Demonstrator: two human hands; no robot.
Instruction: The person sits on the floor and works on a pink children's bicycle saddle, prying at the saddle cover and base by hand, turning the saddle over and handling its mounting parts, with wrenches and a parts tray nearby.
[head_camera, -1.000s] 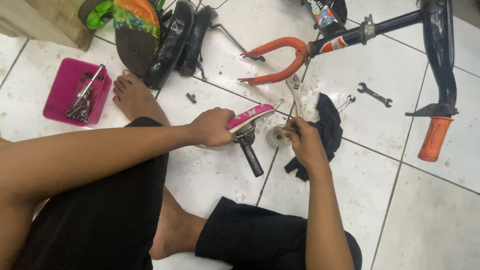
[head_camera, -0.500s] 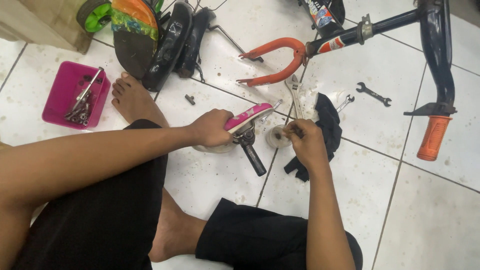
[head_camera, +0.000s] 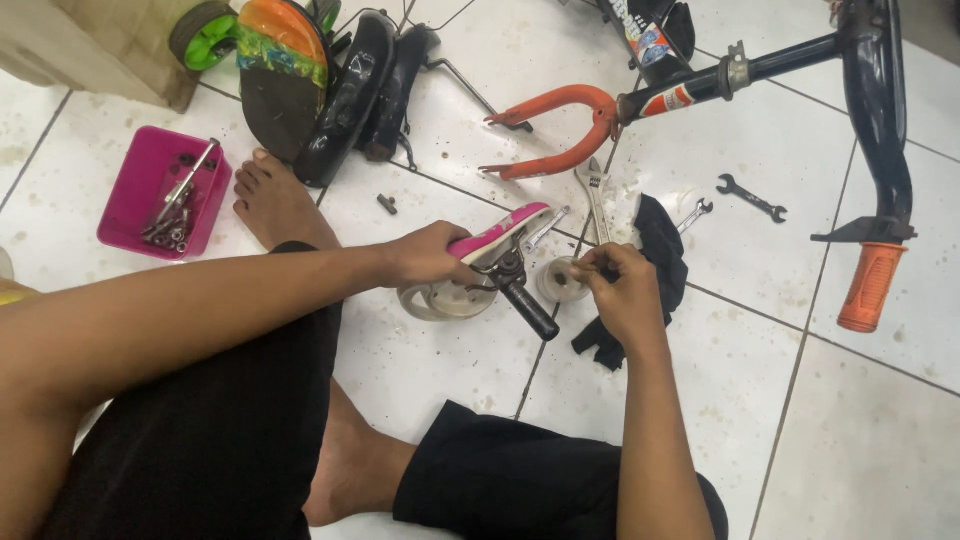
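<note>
Two hands at work on one small bicycle saddle, pink on top with a black post (head_camera: 505, 262), held just above the white tiled floor (head_camera: 860, 440) in front of the seated person's knees. Left hand (head_camera: 425, 255) closed around the saddle's underside, steadying it. Right hand (head_camera: 622, 285) pinches a small metal part at the fingertips, beside a pale round disc (head_camera: 560, 280); exact part too small to identify.

Done, judging from the layout: bicycle largely stripped. Orange front fork (head_camera: 550, 130) and dark frame tube with orange rubber grip (head_camera: 872, 285) lie flat with no wheel fitted. Loose hardware collected in a pink plastic tray (head_camera: 130, 195).

Left: saddle clamp apparently not finished. An adjustable spanner (head_camera: 595, 195), a black open-ended spanner (head_camera: 750, 197), a black rag (head_camera: 660, 250) and a stray bolt (head_camera: 387, 204) lie out on the tiles.
</note>
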